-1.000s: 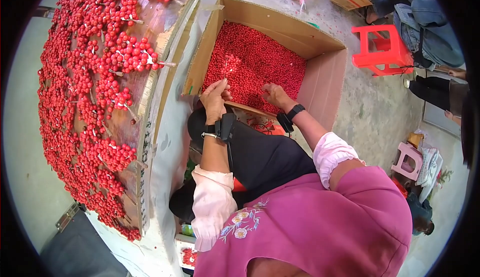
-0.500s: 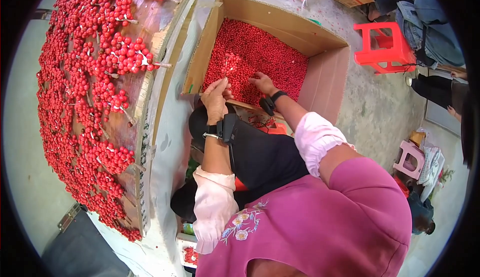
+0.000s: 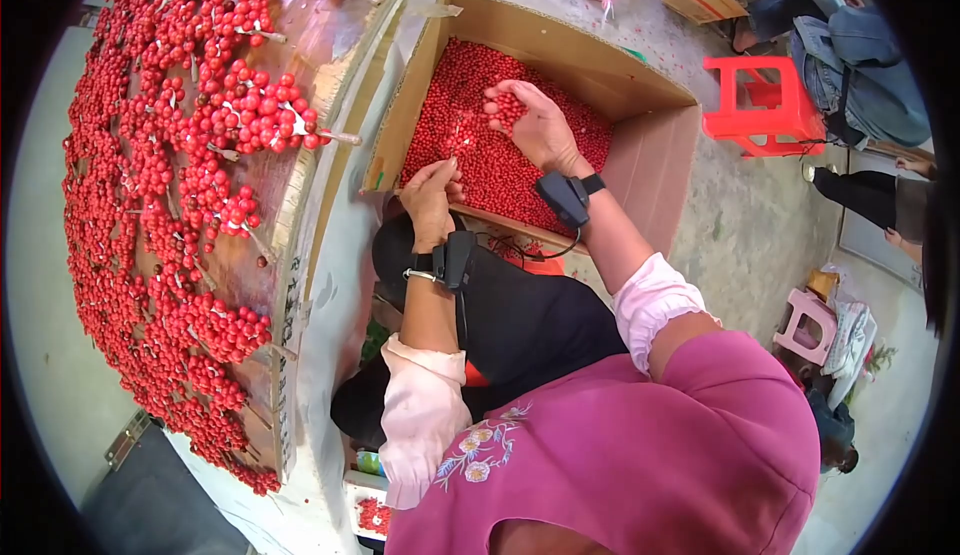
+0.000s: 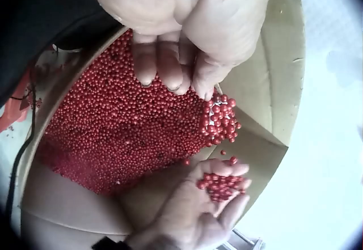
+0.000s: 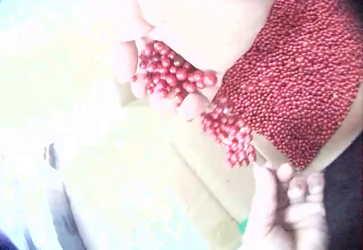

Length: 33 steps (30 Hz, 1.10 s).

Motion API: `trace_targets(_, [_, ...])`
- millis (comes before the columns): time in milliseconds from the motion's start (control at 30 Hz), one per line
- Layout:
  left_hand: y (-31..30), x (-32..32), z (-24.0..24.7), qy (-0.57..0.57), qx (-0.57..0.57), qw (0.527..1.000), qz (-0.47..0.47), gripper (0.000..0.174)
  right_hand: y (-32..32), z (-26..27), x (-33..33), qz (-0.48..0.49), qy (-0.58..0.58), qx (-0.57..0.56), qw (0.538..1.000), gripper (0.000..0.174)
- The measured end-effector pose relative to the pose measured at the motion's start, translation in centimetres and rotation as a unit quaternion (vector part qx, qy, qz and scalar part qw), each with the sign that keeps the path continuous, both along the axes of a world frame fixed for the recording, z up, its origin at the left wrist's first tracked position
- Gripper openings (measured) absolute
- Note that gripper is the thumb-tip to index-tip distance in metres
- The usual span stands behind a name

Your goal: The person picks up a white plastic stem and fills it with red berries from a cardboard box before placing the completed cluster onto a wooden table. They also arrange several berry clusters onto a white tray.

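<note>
My left hand (image 3: 430,200) pinches the thin stem of a red berry cluster (image 4: 220,119) between thumb and finger, near the wall of a cardboard box (image 3: 650,170). White bits show among the cluster's berries. Palm up over the box, my right hand (image 3: 545,135) cups a handful of loose red berries (image 4: 222,186) in its curved fingers. In the right wrist view that handful (image 5: 167,74) is right beside the cluster. A deep layer of loose berries (image 3: 500,70) covers the bottom of the box.
At left stands a wooden board (image 3: 285,35) covered with stemmed berry clusters (image 3: 255,110). A red stool (image 3: 770,105) and another person's legs (image 3: 860,65) are at right. A pink stool (image 3: 808,325) sits farther down, and a small tray of berries (image 3: 375,515) at bottom.
My right hand has turned palm up and risen from the berries in the box, now with a handful in it. My left hand stays in place with the cluster.
</note>
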<state>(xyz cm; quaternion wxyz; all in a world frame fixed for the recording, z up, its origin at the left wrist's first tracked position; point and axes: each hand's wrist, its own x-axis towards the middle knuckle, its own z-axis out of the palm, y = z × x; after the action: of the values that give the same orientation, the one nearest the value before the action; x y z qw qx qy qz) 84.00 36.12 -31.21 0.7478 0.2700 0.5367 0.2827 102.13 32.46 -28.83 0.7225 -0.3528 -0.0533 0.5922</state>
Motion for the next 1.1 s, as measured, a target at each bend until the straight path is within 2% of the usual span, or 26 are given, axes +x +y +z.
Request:
trace_targets(167, [-0.2, 0.1, 0.4, 0.029, 0.006, 0.999, -0.019, 0.012, 1.6, 3.2, -2.1, 0.003, -0.074, 0.020, 0.997, 0.021])
trace_targets(433, [-0.3, -0.1, 0.2, 0.046, 0.003, 0.999, -0.014, 0.012, 2.4, 2.7, -2.7, -0.005, -0.038, 0.068, 0.997, 0.021])
trace_targets(733, [-0.1, -0.2, 0.3, 0.035, -0.003, 0.999, -0.019, 0.011, 2.2, 3.2, -2.8, -0.009, -0.034, 0.068, 0.997, 0.022])
trace_targets(867, [-0.1, -0.2, 0.3, 0.024, 0.012, 1.000, -0.003, 0.011, 0.3, 3.3, -2.2, -0.008, -0.060, 0.051, 0.997, 0.022])
trace_targets(967, [-0.1, 0.0, 0.8, 0.026, 0.038, 0.999, 0.016, 0.011, -1.7, 1.8, -1.6, -0.005, -0.130, -0.009, 0.991, 0.021])
trace_targets(1100, [-0.2, 0.3, 1.3, 0.022, 0.065, 0.997, 0.023, 0.012, -4.3, -0.4, -0.5, -0.039, -0.098, -0.066, 0.992, 0.020])
